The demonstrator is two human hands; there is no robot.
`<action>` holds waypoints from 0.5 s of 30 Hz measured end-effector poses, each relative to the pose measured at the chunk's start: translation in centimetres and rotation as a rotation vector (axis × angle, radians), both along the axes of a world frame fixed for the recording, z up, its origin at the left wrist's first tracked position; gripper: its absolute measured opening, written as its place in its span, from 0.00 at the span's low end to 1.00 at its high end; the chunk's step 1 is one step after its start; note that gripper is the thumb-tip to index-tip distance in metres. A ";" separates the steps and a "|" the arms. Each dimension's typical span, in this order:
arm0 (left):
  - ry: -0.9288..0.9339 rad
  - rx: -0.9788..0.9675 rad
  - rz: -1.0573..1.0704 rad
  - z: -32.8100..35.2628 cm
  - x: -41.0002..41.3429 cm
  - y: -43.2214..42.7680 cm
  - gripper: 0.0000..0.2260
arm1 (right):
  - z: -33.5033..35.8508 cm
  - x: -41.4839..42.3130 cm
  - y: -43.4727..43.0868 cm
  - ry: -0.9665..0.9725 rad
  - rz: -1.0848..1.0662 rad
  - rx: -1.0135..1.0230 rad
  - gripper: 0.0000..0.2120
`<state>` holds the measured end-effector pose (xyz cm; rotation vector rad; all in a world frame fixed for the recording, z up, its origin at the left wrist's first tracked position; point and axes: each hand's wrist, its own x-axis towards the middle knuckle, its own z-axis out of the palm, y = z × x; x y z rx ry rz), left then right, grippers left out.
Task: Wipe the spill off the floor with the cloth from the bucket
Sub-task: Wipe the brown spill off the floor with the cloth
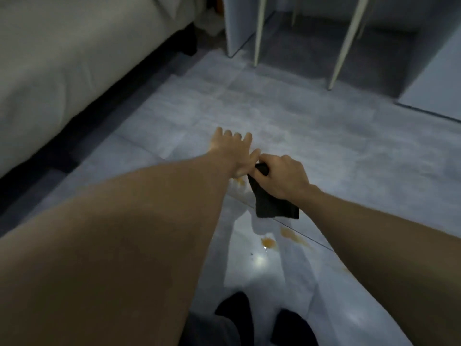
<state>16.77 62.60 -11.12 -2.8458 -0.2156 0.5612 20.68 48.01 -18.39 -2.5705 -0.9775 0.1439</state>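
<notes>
A dark cloth [270, 204] hangs from my right hand [283, 177], which is closed around its upper end above the pale tiled floor [324, 151]. My left hand [233, 152] reaches forward beside it with fingers spread, its thumb touching the top of the cloth. Orange-brown spill patches lie on the floor: one small puddle [269, 242], a streak [291, 234] to its right, and a small spot [240, 181] under my left hand. The cloth hangs clear of these patches. No bucket is in view.
A light-grey sofa [62, 71] runs along the left, with a dark base. White furniture legs [349, 41] and a pale panel [234, 23] stand at the back. My dark socked feet [234, 310] are at the bottom.
</notes>
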 end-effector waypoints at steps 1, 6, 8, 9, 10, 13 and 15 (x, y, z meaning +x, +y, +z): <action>0.016 0.005 0.021 -1.2 0.1 1.0 0.31 | -1.3 0.5 1.4 0.013 0.014 -0.008 0.19; 0.103 -0.011 0.062 -7.3 0.8 4.3 0.31 | -8.5 2.6 5.0 -0.057 -0.123 -0.191 0.30; 0.110 -0.027 0.062 -9.6 0.9 4.7 0.31 | -11.1 2.7 5.1 -0.099 -0.140 -0.205 0.32; 0.106 -0.038 0.056 -10.7 0.9 4.8 0.31 | -12.1 2.4 5.2 -0.108 -0.122 -0.203 0.32; 0.099 -0.054 0.050 -11.7 0.8 4.8 0.32 | -13.0 2.1 5.3 -0.101 -0.095 -0.206 0.33; 0.079 -0.160 0.039 -14.0 0.5 4.5 0.32 | -15.3 1.3 6.0 0.026 -0.066 -0.213 0.33; 0.070 -0.217 0.016 -15.0 0.5 4.1 0.32 | -16.5 1.3 6.6 0.064 -0.066 -0.303 0.39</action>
